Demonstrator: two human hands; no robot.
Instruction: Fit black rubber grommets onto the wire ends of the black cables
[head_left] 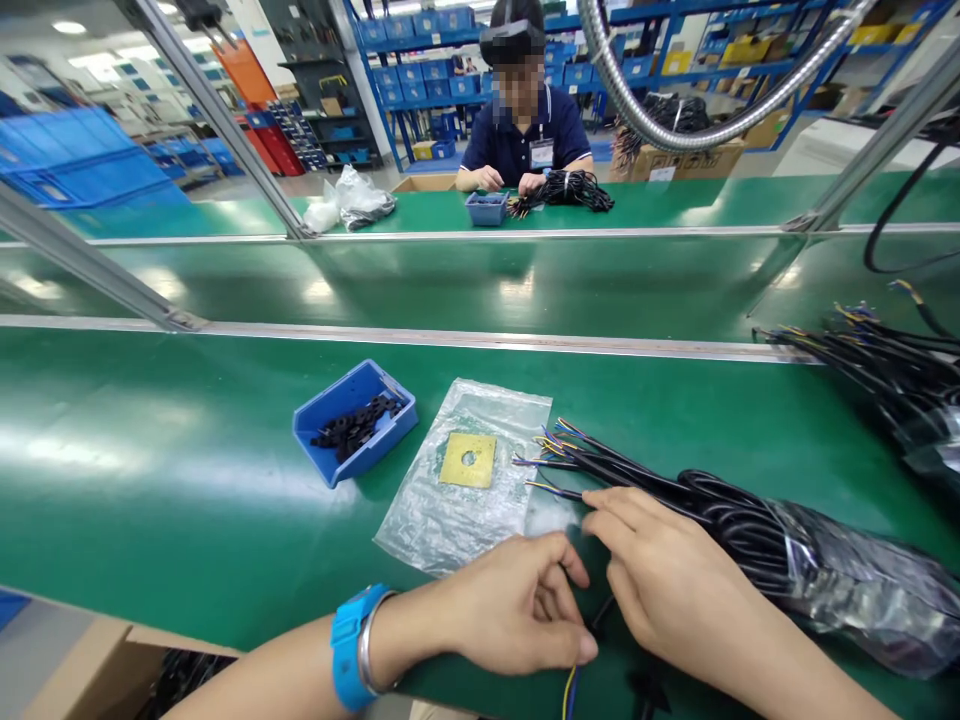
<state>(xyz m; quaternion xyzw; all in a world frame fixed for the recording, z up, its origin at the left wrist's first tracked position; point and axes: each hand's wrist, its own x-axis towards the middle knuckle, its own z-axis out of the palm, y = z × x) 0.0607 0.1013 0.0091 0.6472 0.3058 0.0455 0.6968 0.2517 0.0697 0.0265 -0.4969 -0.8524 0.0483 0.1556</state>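
My left hand (517, 605) is closed near the table's front edge, pinching a black cable whose yellow and blue wires (571, 690) hang below the fingertips. Just right of it, my right hand (660, 565) reaches over the bundle of black cables (720, 510), its fingertips at one cable's end. That bundle is partly wrapped in clear plastic and has bare coloured wire ends at its left. A yellow square plate (468, 460) with a round hole lies on a clear plastic bag (427, 500). Further left, a blue bin (375, 450) contains small black parts (352, 428).
Another cable bundle (892, 370) lies at the right edge. Metal frame posts (225, 120) and a flexible metal hose (675, 140) cross the upper view. Across the green tables, a person (525, 130) sits with a small blue bin (487, 208) and cables.
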